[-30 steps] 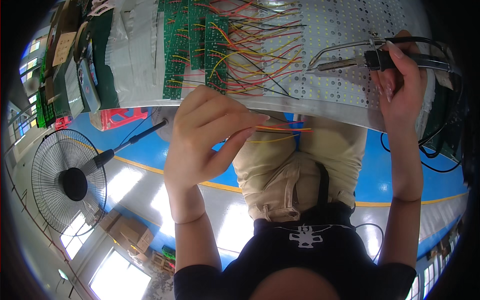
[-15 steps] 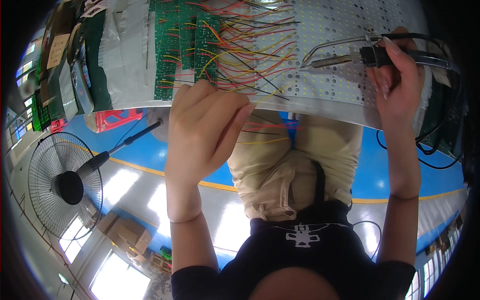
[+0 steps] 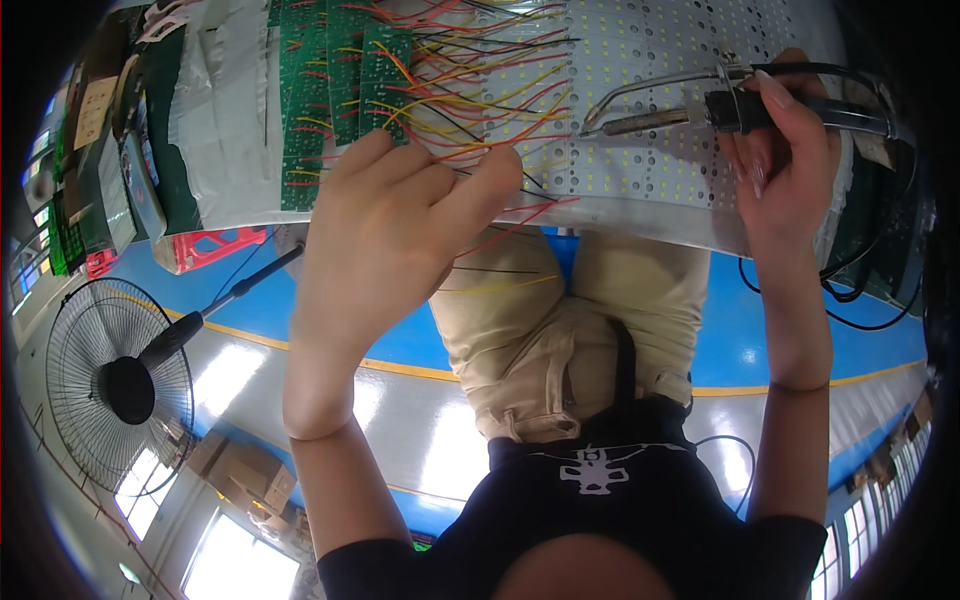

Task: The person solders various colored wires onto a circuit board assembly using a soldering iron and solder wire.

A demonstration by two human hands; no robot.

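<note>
Left hand (image 3: 385,235) fingers pinch coloured wires (image 3: 470,100) at the worktop (image 3: 640,195) edge; right hand (image 3: 790,170) grips soldering iron (image 3: 650,122) over the LED panel (image 3: 660,60). Risk: hot tip drifting onto insulation or fingers.

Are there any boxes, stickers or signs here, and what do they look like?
Cardboard boxes: brown, squarish, stacked on the floor near the standing fan, lower left.
Tan label: small rectangle at the table's far left edge, among green boards.
No screens show.
</note>
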